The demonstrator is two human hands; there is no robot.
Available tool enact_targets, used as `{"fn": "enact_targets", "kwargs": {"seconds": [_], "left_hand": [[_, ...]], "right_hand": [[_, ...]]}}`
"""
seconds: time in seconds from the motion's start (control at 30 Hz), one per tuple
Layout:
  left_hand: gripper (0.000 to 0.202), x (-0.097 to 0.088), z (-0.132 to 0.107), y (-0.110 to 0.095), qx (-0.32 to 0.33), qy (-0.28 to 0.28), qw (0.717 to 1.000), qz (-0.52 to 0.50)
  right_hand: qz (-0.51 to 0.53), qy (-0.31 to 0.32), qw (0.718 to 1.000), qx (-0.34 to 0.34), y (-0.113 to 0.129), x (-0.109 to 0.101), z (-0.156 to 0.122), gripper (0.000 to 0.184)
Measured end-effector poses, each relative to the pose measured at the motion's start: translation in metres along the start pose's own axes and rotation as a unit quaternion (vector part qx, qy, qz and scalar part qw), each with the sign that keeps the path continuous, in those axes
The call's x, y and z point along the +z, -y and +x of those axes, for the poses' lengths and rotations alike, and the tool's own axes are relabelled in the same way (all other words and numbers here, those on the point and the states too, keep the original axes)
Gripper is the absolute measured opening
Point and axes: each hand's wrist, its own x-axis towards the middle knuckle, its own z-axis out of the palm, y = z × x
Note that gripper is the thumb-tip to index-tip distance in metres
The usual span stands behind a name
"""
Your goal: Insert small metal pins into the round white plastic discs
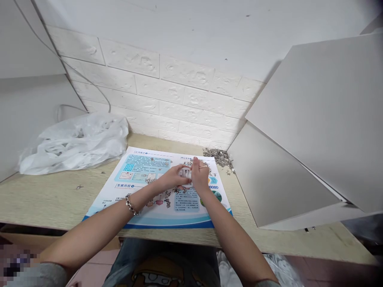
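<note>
Two hands on a printed poster (140, 167): left hand (172, 178) with fingers (183, 174) extended, right hand (199, 176) with fingers (195, 162) pinched on something tiny.

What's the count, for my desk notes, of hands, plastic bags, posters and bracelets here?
Hands: 2 (left hand, right hand)
Plastic bag: 1
Poster: 1
Bracelet: 1
Total: 5
</note>
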Motion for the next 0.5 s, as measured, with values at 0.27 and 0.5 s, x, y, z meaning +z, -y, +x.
{"fn": "enact_targets", "kwargs": {"seconds": [0.27, 0.5], "left_hand": [[0.052, -0.003, 0.005, 0.011, 0.021, -0.007, 1.0, 0.017], [0.058, -0.003, 0.008, 0.01, -0.01, -0.01, 1.0, -0.022]], "right_hand": [[-0.062, 0.059, 0.991, -0.103, -0.003, 0.0, 0.003, 0.041], [-0.021, 0.05, 0.994, -0.092, -0.004, -0.003, 0.004, 0.042]]}}
